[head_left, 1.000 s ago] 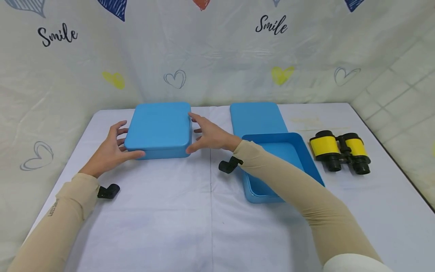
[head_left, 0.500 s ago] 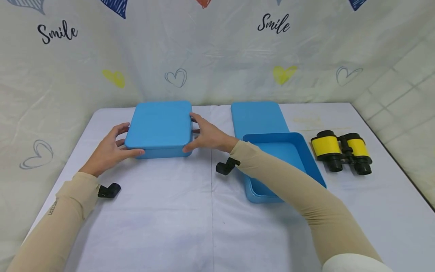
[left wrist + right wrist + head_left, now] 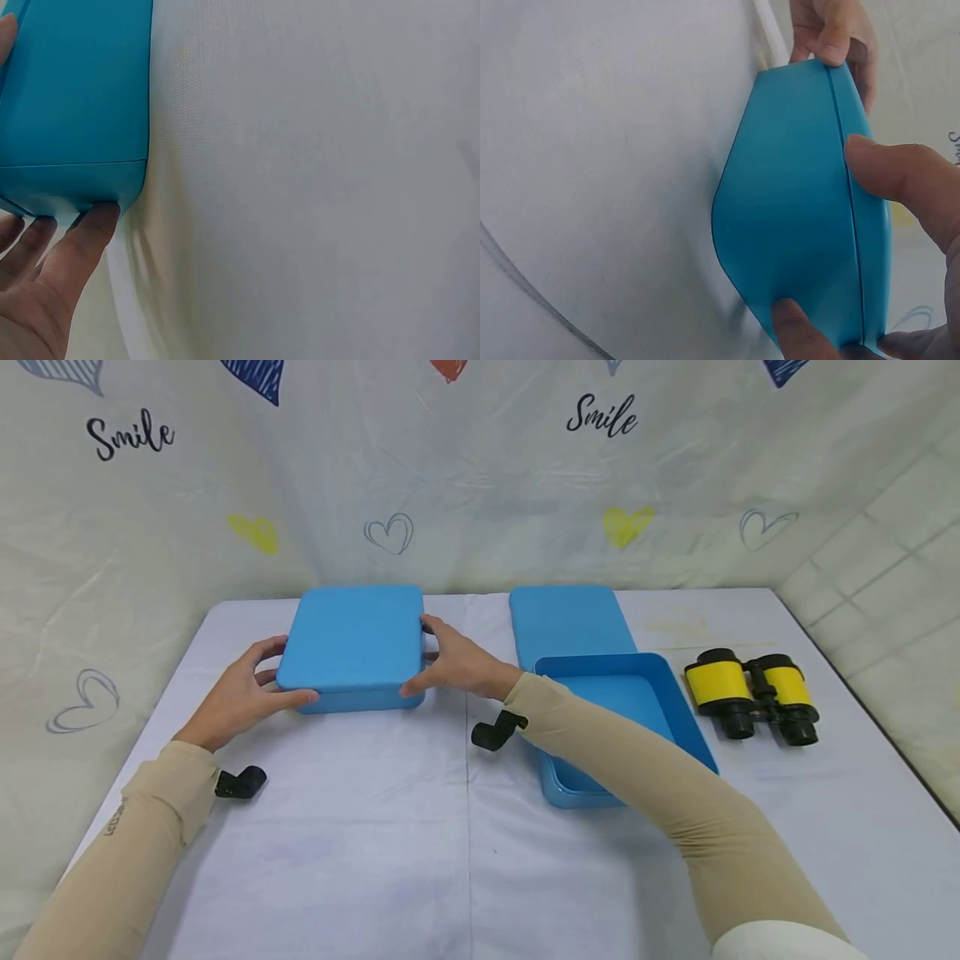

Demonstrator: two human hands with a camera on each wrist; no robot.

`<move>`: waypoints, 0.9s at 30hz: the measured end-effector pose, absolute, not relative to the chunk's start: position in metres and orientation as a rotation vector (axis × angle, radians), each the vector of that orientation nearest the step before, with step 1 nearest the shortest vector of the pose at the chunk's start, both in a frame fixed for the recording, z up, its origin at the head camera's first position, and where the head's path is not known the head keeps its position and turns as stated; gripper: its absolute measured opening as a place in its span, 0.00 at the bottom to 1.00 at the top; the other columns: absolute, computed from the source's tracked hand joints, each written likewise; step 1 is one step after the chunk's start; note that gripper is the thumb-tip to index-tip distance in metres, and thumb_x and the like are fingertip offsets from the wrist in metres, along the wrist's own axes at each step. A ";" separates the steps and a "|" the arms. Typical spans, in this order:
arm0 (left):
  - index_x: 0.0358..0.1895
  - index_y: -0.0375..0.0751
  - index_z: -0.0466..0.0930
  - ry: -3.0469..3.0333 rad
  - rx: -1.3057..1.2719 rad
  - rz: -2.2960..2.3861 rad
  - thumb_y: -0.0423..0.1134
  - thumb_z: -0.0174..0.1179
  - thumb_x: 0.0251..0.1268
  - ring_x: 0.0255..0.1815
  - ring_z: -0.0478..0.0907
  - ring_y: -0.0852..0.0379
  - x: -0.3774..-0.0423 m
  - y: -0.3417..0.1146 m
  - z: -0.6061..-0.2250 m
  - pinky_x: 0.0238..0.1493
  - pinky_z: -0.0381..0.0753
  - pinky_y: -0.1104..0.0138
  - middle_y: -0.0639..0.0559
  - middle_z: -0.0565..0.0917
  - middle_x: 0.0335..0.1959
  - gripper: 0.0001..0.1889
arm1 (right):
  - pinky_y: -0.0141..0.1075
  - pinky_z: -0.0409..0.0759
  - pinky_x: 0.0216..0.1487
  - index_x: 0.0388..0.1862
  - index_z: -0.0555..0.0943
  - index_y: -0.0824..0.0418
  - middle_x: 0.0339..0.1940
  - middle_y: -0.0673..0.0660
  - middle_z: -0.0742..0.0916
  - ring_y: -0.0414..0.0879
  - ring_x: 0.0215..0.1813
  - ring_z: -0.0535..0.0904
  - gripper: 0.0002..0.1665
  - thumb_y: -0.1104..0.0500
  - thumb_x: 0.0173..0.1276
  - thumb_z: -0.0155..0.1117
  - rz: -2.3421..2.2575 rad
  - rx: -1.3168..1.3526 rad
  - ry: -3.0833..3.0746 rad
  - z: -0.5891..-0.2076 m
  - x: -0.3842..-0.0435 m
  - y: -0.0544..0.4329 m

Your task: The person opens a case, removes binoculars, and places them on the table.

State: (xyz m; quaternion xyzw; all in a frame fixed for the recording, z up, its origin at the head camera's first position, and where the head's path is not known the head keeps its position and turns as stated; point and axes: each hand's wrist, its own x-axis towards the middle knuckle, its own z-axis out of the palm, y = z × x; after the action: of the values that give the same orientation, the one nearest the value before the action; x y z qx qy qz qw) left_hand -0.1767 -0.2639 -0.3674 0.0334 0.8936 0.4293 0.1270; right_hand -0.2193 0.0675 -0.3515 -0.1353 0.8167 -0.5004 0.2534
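Note:
A blue lidded box (image 3: 356, 639) sits at the back left of the table, its lid on. My left hand (image 3: 232, 697) holds its left side, thumb at the front corner and fingers along the side. Opposite it, my right hand (image 3: 468, 660) grips the right side with the thumb near the front corner. The right wrist view shows the box (image 3: 795, 187) with a seam below the lid; the right thumb (image 3: 900, 169) presses at that seam. In the left wrist view, fingertips (image 3: 94, 225) touch the box's side.
An open blue box (image 3: 555, 777) without contents stands right of centre, partly under my right forearm. Behind it lies a flat blue lid (image 3: 573, 618). Yellow and black binoculars (image 3: 716, 682) lie at the right. A printed curtain (image 3: 487, 468) hangs along the table's back edge.
My right hand has shifted slightly left and nearer along the box's right side; its thumb moved inward on the front. The left fingers have drawn a little closer. The box stays in place.

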 end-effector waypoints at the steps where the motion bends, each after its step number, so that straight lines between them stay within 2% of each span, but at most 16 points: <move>1: 0.86 0.50 0.36 2.600 0.097 1.248 0.55 0.74 0.61 0.81 0.60 0.29 -0.176 -0.264 -0.367 0.74 0.66 0.33 0.43 0.47 0.87 0.61 | 0.52 0.72 0.78 0.87 0.41 0.49 0.88 0.50 0.53 0.55 0.84 0.64 0.75 0.56 0.54 0.84 -1.363 -0.365 2.215 -0.351 -0.219 0.067; 13: 0.86 0.52 0.39 2.582 0.088 1.253 0.57 0.75 0.59 0.82 0.60 0.33 -0.165 -0.265 -0.364 0.74 0.67 0.35 0.47 0.48 0.87 0.61 | 0.51 0.69 0.80 0.87 0.41 0.50 0.89 0.50 0.53 0.53 0.84 0.65 0.74 0.55 0.55 0.82 -1.296 -0.374 2.264 -0.348 -0.206 0.067; 27: 0.85 0.50 0.40 2.598 0.087 1.234 0.58 0.74 0.60 0.80 0.61 0.28 -0.148 -0.264 -0.366 0.72 0.67 0.32 0.43 0.48 0.87 0.60 | 0.51 0.70 0.79 0.87 0.40 0.52 0.89 0.52 0.52 0.55 0.84 0.64 0.73 0.54 0.56 0.82 -1.272 -0.397 2.282 -0.348 -0.190 0.069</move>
State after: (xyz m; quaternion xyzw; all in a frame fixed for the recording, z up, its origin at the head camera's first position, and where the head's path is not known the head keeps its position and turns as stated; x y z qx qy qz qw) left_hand -0.1483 -0.2643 -0.3658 0.0299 0.8951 0.4250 0.1318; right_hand -0.1898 0.0687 -0.3478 -0.1456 0.8368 -0.4664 0.2472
